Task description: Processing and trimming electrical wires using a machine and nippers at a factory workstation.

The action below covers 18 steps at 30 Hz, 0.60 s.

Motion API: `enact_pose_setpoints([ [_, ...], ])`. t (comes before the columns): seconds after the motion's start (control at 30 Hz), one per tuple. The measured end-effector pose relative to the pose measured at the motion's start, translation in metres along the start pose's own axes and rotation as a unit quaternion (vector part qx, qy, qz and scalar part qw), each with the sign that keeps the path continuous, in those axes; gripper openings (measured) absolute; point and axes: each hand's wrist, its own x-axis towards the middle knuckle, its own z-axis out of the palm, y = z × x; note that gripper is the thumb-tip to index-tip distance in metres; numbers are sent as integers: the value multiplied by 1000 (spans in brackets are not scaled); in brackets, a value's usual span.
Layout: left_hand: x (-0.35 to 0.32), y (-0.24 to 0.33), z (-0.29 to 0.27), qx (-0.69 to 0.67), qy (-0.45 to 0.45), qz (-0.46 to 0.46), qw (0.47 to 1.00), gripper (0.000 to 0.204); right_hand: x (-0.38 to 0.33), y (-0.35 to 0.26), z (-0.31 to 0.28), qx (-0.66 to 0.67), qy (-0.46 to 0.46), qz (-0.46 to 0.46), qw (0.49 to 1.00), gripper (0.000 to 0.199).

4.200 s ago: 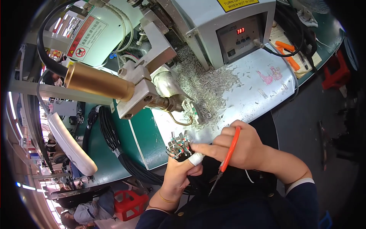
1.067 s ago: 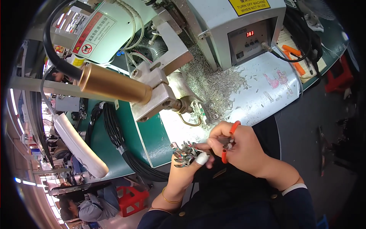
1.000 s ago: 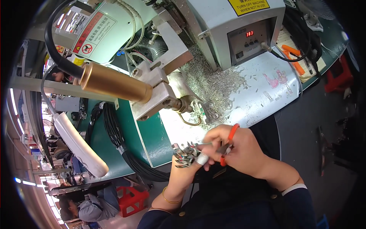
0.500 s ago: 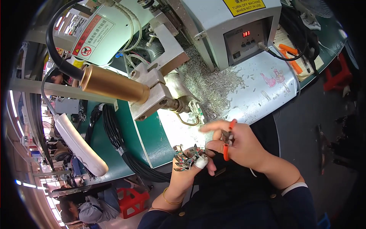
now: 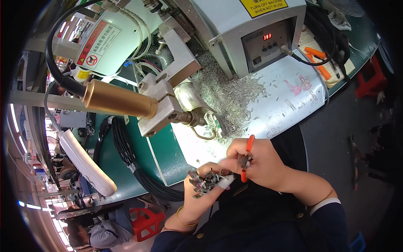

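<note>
A bunch of small metal-shelled connectors (image 5: 205,181), some with green bits, is held in my left hand (image 5: 197,203). White wrapping (image 5: 226,182) covers its thumb. My right hand (image 5: 264,166) has orange-handled pliers (image 5: 247,161) tucked across its palm. Its thumb and forefinger are pinched together beside the bunch, close to the left fingertips. Whether they grip a connector as well is too blurred to tell. Just beyond the hands, the soldering machine's thin curved tube (image 5: 205,137) and metal tip (image 5: 200,118) hang over the bright worktop.
Loose metal pieces (image 5: 228,90) lie heaped behind the tip. The machine's gold cylinder (image 5: 121,99) juts left, above a white lamp (image 5: 88,161) and bundled black cables (image 5: 126,147). A grey control box (image 5: 268,42) stands at the back; orange-handled tools (image 5: 321,63) lie right.
My right forefinger, stretched toward the machine before, has bent in, and the hand has closed up to the connectors in my left hand. The whole view has shifted slightly.
</note>
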Motion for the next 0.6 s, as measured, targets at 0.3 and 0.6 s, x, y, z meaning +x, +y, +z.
enact_pose_setpoints([
  [0.3,4,5,1,-51,28,-87,994,21,-2,1,1,-74,36,-8,997,24],
  [0.6,16,-20,-7,188,67,254,946,21,0,8,-3,290,-139,375,869,24],
])
